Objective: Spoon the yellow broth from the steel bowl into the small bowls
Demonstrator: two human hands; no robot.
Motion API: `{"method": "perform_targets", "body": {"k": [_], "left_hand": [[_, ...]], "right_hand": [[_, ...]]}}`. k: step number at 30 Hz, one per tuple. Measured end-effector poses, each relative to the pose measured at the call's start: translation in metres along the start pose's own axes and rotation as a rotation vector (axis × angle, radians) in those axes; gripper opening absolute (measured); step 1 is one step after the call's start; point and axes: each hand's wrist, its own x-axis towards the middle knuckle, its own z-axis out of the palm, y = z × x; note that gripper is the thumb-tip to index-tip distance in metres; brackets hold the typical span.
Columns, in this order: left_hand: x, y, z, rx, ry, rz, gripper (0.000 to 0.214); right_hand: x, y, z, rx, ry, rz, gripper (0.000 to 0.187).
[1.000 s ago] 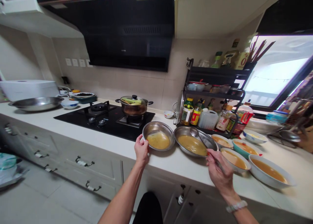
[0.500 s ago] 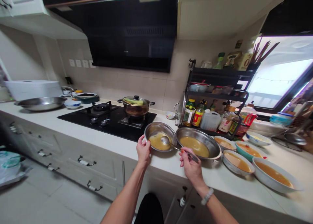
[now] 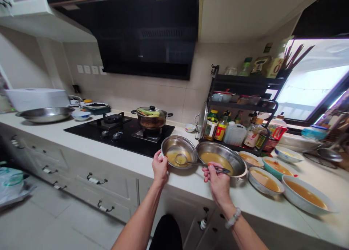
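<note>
My left hand (image 3: 160, 167) grips the near left rim of a steel bowl (image 3: 178, 142), which stands tilted or level on the counter, I cannot tell which. Yellowish liquid covers the bowl's bottom. My right hand (image 3: 217, 181) is closed around the dark handle of a ladle (image 3: 196, 164); the ladle's round head dips into that liquid. Just right of the bowl, a wider steel basin (image 3: 233, 153) holds more of the same yellowish liquid, and the ladle's handle passes over its near left part.
Several bowls of orange-brown liquid, among them a large white bowl (image 3: 302, 202), line the counter (image 3: 275, 221) at right. A lidded pot (image 3: 151, 119) stands on the black stove (image 3: 128, 142). Behind the basin is a rack (image 3: 245, 105) with bottles. A wide pan (image 3: 45, 116) lies far left.
The ladle's head has gone down into the liquid in the steel bowl and a little left. My right hand has shifted slightly right, with the handle lying flatter. My left hand stays on the rim.
</note>
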Motion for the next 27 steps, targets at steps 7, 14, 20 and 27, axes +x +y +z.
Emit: {"method": "perform_targets", "body": {"k": [7,14,20,27], "left_hand": [[0.001,-0.002,-0.001,0.007,0.005,-0.009,0.052],[0.002,-0.004,-0.002,-0.021,-0.001,-0.002,0.055],[0.002,-0.005,-0.002,-0.011,0.003,-0.009,0.054],[0.001,-0.004,-0.001,-0.02,-0.006,0.0,0.049]], "right_hand": [[0.002,-0.005,-0.005,0.067,0.05,0.05,0.044],[0.005,-0.019,-0.009,0.094,0.087,0.051,0.045],[0.007,-0.022,-0.013,0.069,0.077,0.038,0.047],[0.002,-0.015,-0.008,0.025,0.049,0.051,0.046]]}}
